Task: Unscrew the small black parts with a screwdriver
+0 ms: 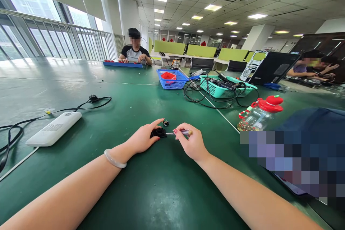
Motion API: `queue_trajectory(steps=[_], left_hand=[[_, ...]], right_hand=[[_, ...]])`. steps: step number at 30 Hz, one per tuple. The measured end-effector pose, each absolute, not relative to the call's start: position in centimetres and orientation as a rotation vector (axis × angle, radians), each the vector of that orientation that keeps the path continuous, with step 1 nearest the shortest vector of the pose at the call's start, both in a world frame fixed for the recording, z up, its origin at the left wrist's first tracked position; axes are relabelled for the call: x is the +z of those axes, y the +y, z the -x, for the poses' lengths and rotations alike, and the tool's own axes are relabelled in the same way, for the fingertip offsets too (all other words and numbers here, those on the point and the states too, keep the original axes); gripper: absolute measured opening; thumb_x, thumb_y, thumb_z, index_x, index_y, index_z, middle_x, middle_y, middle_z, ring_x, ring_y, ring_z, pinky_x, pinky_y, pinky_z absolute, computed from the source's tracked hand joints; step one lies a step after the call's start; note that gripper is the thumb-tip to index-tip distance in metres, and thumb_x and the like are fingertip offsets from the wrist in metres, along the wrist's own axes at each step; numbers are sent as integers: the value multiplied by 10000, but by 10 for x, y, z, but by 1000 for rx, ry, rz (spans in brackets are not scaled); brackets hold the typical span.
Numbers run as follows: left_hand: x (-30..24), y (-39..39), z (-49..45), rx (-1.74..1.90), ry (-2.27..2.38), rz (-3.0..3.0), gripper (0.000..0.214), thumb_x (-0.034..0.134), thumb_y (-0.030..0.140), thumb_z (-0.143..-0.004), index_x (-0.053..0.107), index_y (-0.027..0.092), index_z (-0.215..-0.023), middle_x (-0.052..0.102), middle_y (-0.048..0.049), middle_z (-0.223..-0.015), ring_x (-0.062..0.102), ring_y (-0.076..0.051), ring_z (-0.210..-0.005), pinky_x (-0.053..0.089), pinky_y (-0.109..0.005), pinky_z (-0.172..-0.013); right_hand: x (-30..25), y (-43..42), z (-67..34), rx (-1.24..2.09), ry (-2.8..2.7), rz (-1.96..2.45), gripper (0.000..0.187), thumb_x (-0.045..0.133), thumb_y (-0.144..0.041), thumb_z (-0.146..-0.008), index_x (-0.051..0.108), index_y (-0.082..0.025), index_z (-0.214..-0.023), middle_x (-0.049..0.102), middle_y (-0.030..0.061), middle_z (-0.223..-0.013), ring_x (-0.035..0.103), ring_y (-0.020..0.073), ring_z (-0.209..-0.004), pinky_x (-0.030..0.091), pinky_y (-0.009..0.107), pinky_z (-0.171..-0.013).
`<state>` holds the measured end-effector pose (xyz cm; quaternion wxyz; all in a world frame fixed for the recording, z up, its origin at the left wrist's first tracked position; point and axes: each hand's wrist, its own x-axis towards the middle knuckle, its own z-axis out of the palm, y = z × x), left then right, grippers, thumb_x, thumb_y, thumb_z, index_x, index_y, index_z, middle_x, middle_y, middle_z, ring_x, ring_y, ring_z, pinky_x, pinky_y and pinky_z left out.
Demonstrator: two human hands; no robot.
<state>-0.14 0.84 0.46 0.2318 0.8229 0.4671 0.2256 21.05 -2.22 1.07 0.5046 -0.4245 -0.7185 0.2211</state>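
On the green tabletop, my left hand (144, 136) grips a small black part (159, 133) between thumb and fingers; its exact kind is too small to make out. A screwdriver (184, 133) with a clear handle is pinched in my right hand (191, 143). Its thin metal shaft points left, and the tip meets the right end of the black part. Just beyond that part lies a small round dark-and-metal piece (166, 123). A pale bangle (114, 159) circles my left wrist.
A white power bank-like box (55, 129) and black cable (88, 106) lie left. Farther back stand a blue basket (172, 83) and a teal basket (221, 91) with tangled cables. A red-lidded bottle (258, 115) stands right. Another person (134, 52) sits across the table.
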Motion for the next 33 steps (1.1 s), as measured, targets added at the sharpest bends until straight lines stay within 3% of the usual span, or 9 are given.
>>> queue_trajectory(steps=[12,19,26,33], left_hand=[[2,11,3,642,1198,-2226,710,595,270,-802,296,346,-1441,623,-25,-1299,578,-215,-1202,439,-415,-1066],[2,9,2,647,1225,-2282,701,576,241,-801,302,335,-1440,641,-35,-1258,603,-232,-1141,462,-433,-1032],[4,7,2,671,1225,-2349,616,525,268,-842,335,321,-1425,628,-31,-1267,580,-221,-1154,460,-423,-1038],[7,6,2,832,1428,-2419,470,373,208,-889,472,226,-1348,565,-74,-1334,502,-239,-1232,407,-446,-1100]], right_hand=[[12,-29,-205,615,-1955,833,111,580,-258,-852,628,-216,-761,688,31,-803,629,168,-749,495,299,-711],[9,-22,-213,633,-1663,927,214,545,-348,-893,625,-202,-759,632,24,-687,597,160,-653,476,284,-634],[7,-18,-210,768,-1678,968,228,596,-398,-855,651,-199,-758,673,35,-743,625,174,-704,501,299,-686],[2,2,-219,932,-1122,935,316,721,-488,-735,670,-186,-813,700,47,-803,665,179,-741,555,371,-784]])
